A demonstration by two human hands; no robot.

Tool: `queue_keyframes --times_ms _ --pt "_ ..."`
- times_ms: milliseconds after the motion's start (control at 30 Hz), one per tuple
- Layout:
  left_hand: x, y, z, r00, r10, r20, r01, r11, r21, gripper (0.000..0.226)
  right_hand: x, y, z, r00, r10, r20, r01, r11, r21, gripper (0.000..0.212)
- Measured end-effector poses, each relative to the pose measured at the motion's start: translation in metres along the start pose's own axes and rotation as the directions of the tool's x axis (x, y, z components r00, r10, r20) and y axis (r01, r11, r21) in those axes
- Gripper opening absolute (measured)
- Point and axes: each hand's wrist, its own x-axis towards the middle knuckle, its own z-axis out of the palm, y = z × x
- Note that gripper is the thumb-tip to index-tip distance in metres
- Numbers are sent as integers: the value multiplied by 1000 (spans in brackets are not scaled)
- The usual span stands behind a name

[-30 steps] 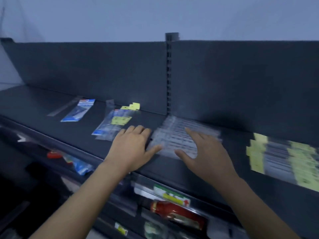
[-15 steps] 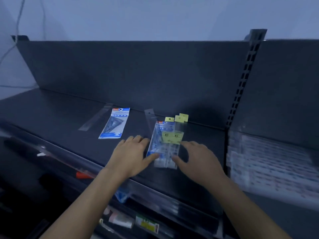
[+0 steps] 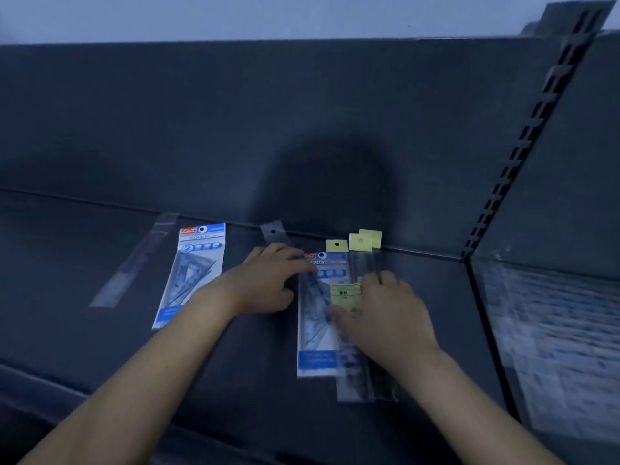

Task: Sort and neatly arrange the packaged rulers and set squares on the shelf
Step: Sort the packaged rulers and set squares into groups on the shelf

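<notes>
Pressing on a pile of packets on a dark shelf [image 3: 100,347].
The right hand [image 3: 385,317] lies flat, grip open, on yellow-tagged ruler packets [image 3: 365,260] overlapping a blue set square packet [image 3: 315,330]. The left hand [image 3: 268,280] touches that packet's edge with bent fingers, grip unclear. The pile lies near the dark back panel [image 3: 235,129], below a pale wall [image 3: 268,15].

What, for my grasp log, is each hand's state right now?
Left hand: fingers bent onto the set-square pack; grip cannot be told.
Right hand: open, flat on the ruler packs.
</notes>
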Motion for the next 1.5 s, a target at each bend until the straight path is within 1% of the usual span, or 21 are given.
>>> queue_keyframes --times_ms 33,67,133,200,233,300,333,400,467,533,667,800,867,933,1000,1067,1133,1267,1333,1400,1500 --pt "7 -6 -2 1000 31 -8 -31 1000 -1 61 4 -4 0 999 45 21 -45 998 38 65" --pt "13 -11 -4 998 67 -19 -67 998 -10 54 7 -8 0 995 91 37 -93 992 81 66" --pt "24 -21 -5 988 150 -26 -151 988 -38 40 12 -11 1 981 181 73 -190 971 143 60" --pt "32 -30 -7 973 229 -6 -229 972 -54 29 15 -16 1 956 266 123 -281 951 127 56" --pt "36 -34 -8 964 266 5 -265 963 -57 26 16 -18 0 942 304 141 -320 942 106 52" --pt "41 -43 -12 945 324 43 -321 945 -60 24 18 -23 -3 920 357 162 -375 922 93 37" --pt "43 -47 -15 935 349 64 -345 937 -62 26 18 -25 -4 914 369 170 -390 914 113 37" --pt "47 -54 -21 921 372 112 -367 928 -66 32 16 -26 -6 909 369 196 -409 880 240 35" --pt "51 -60 -26 922 346 171 -343 938 -46 39 11 -27 -7 907 355 225 -419 812 406 28" --pt "54 -63 -28 925 325 198 -329 944 -16 37 5 -29 -7 914 349 207 -406 773 487 24" --pt "56 -66 -29 891 399 218 -392 917 -80 21 -6 -25 -7 929 366 59 -354 826 438 19" --pt "58 -70 -35 845 465 264 -385 872 -301 22 -19 -17 -13 930 366 -18 -322 840 436 20" --pt "60 -72 -41 831 496 251 -407 851 -333 20 -27 -13 -16 927 371 -45 -315 841 439 19" --pt "62 -70 -53 811 546 209 -415 789 -454 18 -36 -6 -19 918 391 -66 -319 827 463 18" --pt "63 -56 -67 799 588 125 -414 688 -596 12 -48 4 -22 910 407 -85 -312 804 506 19" --pt "62 -30 -77 800 598 51 -396 589 -705 13 -62 19 -27 903 416 -109 -305 800 517 21" --pt "61 2 -81 810 586 15 -375 538 -755 13 -76 36 -36 912 391 -122 -271 800 535 19" --pt "59 81 -76 808 588 18 -376 540 -753 15 -108 81 -53 963 248 -104 -148 811 566 13" --pt "59 121 -65 816 577 30 -371 564 -738 15 -125 111 -58 977 194 -94 -102 801 590 12" --pt "60 161 -51 824 567 5 -406 597 -692 11 -142 147 -62 983 160 -88 -74 788 611 13" --pt "56 221 -26 826 563 -28 -444 618 -649 13 -167 210 -67 986 132 -99 -42 781 624 15"
